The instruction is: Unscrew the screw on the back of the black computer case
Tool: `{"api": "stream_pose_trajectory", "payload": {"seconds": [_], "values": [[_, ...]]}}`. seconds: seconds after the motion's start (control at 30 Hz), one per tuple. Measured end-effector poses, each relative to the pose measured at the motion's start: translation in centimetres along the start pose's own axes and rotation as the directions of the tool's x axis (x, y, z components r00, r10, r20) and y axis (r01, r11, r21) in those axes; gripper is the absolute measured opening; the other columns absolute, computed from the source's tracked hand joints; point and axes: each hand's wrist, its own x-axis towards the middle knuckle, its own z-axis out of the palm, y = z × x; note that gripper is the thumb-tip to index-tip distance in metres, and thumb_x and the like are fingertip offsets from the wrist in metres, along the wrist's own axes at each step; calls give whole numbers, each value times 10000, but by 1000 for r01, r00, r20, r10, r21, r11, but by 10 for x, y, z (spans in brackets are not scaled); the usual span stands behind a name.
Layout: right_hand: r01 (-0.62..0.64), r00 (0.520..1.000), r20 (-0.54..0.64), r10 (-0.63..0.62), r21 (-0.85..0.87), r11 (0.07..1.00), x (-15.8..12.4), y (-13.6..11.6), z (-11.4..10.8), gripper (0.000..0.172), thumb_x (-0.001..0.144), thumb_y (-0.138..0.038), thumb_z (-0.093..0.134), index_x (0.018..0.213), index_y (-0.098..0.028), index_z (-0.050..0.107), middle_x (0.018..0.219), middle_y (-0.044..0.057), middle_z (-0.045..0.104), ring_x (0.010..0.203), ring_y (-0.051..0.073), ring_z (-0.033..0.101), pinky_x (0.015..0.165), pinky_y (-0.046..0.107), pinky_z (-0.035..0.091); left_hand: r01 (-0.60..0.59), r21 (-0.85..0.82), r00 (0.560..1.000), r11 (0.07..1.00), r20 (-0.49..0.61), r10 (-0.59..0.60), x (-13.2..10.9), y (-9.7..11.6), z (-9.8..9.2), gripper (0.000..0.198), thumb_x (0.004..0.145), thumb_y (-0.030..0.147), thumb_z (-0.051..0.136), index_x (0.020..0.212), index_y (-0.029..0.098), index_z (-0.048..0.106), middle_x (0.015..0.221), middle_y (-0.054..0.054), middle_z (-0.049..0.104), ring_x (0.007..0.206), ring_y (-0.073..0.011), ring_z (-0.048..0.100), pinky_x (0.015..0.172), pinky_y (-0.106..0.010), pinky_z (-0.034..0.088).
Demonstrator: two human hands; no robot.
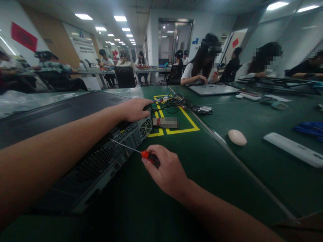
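Observation:
A black computer case [83, 104] lies on its side on the green table at the left, its grey metal back panel [131, 136] turned toward my right hand. Across the top of the case reaches my left arm, and my left hand [135, 109] grips its far back corner, thumb and fingers around a dark edge. My right hand [168, 168] is closed round the red and black handle of a screwdriver [144, 154]. Its long thin shaft points left, with the tip at the back panel near the slot covers. Whether the tip sits in a screw is too small to tell.
Behind the case lie a tangle of cables [180, 102] and a small labelled box [165, 122] by yellow tape lines [183, 130]. To the right are a pale computer mouse [237, 137] and a long white bar [294, 148]. Several people work at tables beyond.

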Motion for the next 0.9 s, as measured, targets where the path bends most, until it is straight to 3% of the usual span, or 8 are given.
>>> {"api": "stream_pose_trajectory", "payload": {"seconds": [0.17,0.73,0.9], "values": [[-10,1000,0,10,6,1000,-1,1,1,115,1042,-260,639,1148,-223,664,1082,76,786,911,205,752,801,338,597,-2,2,1000,1000,-3,2,-1,0,0,769,937,423,487,1679,224,467,1620,-112,628,1487,-333,567,1274,-484,402],[14,1000,-24,-15,-39,999,1,-2,-2,166,1074,-339,631,1134,-201,701,1035,78,777,896,221,727,786,349,550,-5,21,1000,1000,4,5,-1,0,0,791,955,436,452,1675,108,460,1649,-177,582,1490,-333,568,1274,-441,407],[14,1000,-13,-15,-45,999,1,-4,-3,232,1093,-357,610,1139,-172,744,1004,83,763,881,221,714,781,348,532,7,7,1000,1000,-5,-7,0,-1,1,774,944,431,480,1678,187,465,1629,-133,613,1476,-337,577,1270,-470,412]]}}
